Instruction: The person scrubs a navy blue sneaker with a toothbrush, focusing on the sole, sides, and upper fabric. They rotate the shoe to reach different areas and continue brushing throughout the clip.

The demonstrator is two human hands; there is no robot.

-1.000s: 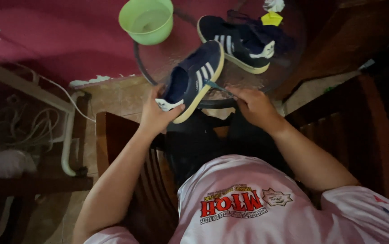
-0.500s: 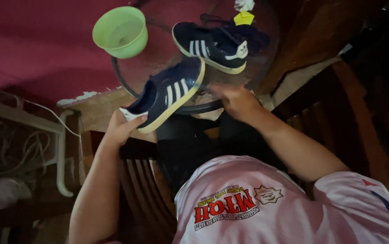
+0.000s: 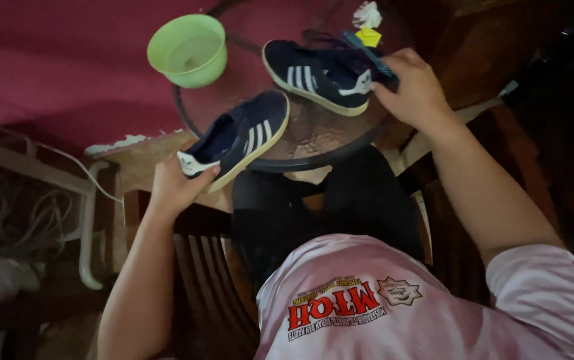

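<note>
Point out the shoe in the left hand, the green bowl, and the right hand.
held shoe (image 3: 244, 137), head view, striped side panel.
green bowl (image 3: 217, 50), head view, right rim.
right hand (image 3: 415, 87), head view, back of hand.

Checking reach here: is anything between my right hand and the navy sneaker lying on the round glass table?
Nothing visible. The right hand rests at the heel of the navy striped sneaker on the round glass table, holding a dark brush-like tool.
</note>
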